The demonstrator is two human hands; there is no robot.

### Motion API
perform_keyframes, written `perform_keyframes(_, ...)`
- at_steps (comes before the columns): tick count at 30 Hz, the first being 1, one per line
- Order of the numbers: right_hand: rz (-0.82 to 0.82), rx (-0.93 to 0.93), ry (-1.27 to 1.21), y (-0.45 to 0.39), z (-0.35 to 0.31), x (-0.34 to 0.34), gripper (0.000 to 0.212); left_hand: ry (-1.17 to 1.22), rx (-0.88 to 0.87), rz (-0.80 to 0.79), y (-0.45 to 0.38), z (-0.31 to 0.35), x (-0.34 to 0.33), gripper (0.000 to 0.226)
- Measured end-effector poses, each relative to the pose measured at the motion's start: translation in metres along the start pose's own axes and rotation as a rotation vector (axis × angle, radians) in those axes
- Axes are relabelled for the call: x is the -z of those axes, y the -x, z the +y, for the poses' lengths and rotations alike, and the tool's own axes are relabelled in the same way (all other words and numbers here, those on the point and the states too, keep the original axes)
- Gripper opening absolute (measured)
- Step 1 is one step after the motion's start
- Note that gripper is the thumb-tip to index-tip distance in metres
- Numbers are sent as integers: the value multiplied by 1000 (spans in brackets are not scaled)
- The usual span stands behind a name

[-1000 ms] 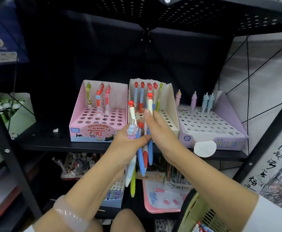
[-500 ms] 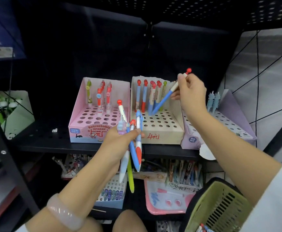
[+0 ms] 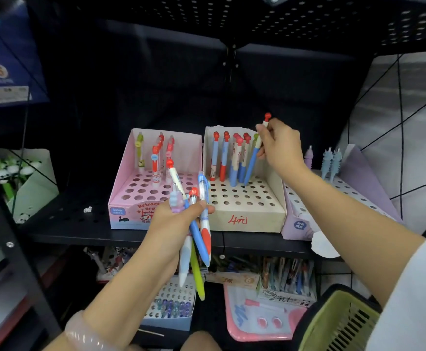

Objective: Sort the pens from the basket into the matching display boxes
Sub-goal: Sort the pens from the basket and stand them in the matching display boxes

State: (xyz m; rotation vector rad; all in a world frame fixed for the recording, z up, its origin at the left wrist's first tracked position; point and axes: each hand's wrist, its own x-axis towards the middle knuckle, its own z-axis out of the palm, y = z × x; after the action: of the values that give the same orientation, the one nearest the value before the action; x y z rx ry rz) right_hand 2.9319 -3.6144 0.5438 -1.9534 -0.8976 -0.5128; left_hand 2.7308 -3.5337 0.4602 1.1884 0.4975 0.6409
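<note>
The right hand (image 3: 279, 145) pinches a blue red-capped pen (image 3: 253, 160), its tip in the beige display box (image 3: 247, 211); the left hand (image 3: 176, 224), in front of that box, grips a pen bundle (image 3: 196, 236)

Single head-worn wide-angle view, looking forward and slightly down, close onto black shelf (image 3: 85, 231) at arm's reach.
</note>
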Motion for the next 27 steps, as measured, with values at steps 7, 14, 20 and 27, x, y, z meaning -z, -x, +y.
perform_keyframes(7,-163,-35,73,11,6,-11,29,24,13,11,0,0,2,8)
perform_keyframes(14,20,-59,206,32,-10,-17,20,39,-10,-13,1,5,5,13)
perform_keyframes(20,-719,-120,-362,70,-45,-20,30,79,-14,-2,1,3,4,10)
perform_keyframes(27,-855,-272,-758,77,-60,-31,22,128,-40,106,3,6,11,8)
